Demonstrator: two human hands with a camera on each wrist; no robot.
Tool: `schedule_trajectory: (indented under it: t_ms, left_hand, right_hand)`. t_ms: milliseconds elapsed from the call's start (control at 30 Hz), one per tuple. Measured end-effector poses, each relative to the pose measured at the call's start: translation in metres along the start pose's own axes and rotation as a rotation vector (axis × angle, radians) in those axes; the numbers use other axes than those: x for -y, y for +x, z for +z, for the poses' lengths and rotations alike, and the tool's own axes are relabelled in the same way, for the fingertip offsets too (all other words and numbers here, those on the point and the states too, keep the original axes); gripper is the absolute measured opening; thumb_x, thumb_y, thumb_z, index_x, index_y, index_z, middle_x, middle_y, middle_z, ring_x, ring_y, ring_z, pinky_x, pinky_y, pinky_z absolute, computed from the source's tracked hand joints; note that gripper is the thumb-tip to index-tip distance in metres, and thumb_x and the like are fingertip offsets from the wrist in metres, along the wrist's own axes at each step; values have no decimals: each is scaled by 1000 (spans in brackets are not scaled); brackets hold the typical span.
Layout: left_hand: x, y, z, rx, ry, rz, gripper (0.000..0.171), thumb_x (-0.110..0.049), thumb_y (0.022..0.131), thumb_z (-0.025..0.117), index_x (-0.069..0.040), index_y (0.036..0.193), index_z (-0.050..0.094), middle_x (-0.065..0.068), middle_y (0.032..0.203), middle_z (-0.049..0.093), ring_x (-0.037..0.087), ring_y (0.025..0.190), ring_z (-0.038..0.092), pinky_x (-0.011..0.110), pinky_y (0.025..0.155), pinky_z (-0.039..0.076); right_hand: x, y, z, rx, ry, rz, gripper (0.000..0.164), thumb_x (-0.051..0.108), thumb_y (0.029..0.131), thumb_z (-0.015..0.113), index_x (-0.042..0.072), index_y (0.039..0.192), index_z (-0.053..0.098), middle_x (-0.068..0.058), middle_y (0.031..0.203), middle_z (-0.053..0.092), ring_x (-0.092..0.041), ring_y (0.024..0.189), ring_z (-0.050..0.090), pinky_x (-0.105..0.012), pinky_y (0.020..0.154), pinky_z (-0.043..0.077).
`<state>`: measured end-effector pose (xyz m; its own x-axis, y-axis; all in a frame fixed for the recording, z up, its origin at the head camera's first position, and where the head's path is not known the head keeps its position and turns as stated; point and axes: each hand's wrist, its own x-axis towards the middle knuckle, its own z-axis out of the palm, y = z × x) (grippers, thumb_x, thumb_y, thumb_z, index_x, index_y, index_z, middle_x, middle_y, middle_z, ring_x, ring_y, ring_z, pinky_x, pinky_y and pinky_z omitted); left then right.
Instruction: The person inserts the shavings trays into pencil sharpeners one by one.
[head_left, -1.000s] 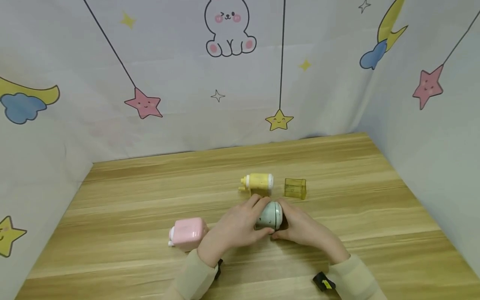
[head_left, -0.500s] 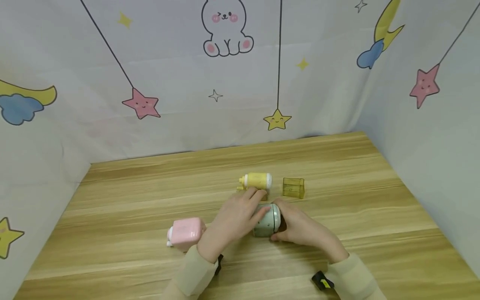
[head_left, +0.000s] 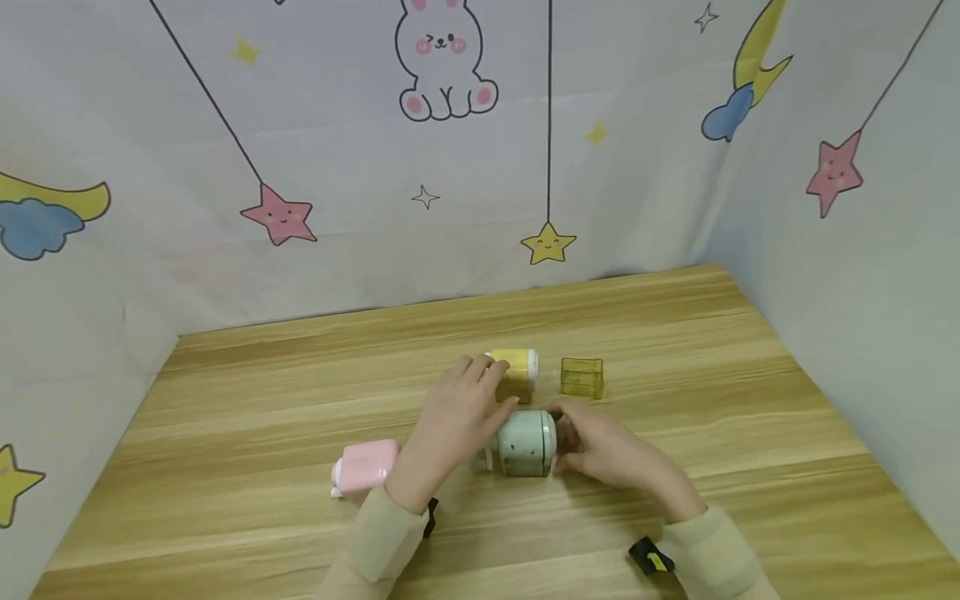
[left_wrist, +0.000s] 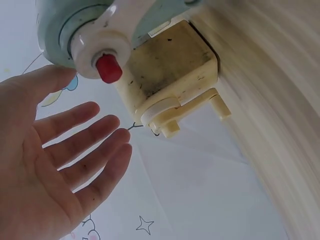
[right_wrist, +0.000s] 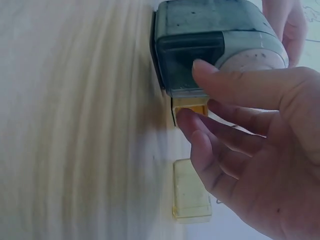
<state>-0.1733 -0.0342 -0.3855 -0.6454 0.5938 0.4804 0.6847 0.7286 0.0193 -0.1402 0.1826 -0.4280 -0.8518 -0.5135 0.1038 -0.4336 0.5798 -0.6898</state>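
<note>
L hand (head_left: 453, 415) shifted from grn sharpener (head_left: 525, 443) twd yel sharpener (head_left: 517, 365); fingers (left_wrist: 85, 138) loose, likewise R hand (head_left: 611, 450)

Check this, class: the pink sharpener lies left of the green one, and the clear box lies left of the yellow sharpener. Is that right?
Not quite: the clear box lies right of the yellow sharpener, as the head view shows. The pink sharpener does lie left of the green one.

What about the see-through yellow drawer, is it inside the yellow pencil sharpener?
No, in the head view the see-through yellow drawer lies apart on the wooden table, right of the yellow pencil sharpener.
</note>
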Motion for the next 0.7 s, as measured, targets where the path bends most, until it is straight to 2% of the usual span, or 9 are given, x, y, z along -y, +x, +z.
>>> schedule_trajectory:
  t_ms: [167, 267, 433, 567, 700]
  left_hand:
    - [4, 3, 0, 14, -1, -18, 43, -32, 82, 62, -5, 115, 55, 9, 103, 61, 21, 93, 52, 34, 75, 53]
    - [6, 5, 0, 27, -7, -36, 47, -32, 81, 63, -6, 119, 52, 11, 110, 60, 23, 98, 52, 38, 78, 53]
    - [10, 10, 1, 70, -26, -59, 53, -33, 80, 65, -7, 123, 48, 12, 119, 56, 26, 106, 49, 45, 82, 51]
    - [11, 13, 3, 103, -51, -68, 58, -34, 80, 66, -8, 127, 45, 14, 125, 53, 27, 110, 47, 48, 85, 49]
    - [11, 16, 4, 140, -82, -83, 63, -36, 80, 65, -9, 131, 41, 14, 130, 49, 27, 115, 43, 49, 89, 46]
  right_hand:
    - [-1, 0, -6, -41, -31, -2, 45, 1, 71, 69, 8, 113, 53, -9, 110, 59, -17, 85, 55, -37, 75, 52]
    - [-1, 0, -9, -75, -50, -4, 37, 1, 75, 65, 8, 110, 55, -8, 108, 59, -18, 84, 55, -36, 74, 53]
    - [-1, 0, -14, -138, -92, -8, 34, 6, 77, 66, 7, 109, 56, -7, 110, 58, -21, 95, 53, -43, 83, 51]
    - [-3, 2, -18, -181, -163, -10, 38, 11, 75, 68, 7, 111, 55, -9, 114, 57, -25, 106, 47, -51, 93, 43]
    - [-6, 7, -22, -208, -228, -16, 44, 15, 74, 71, 7, 114, 54, -13, 119, 55, -27, 111, 42, -55, 96, 38]
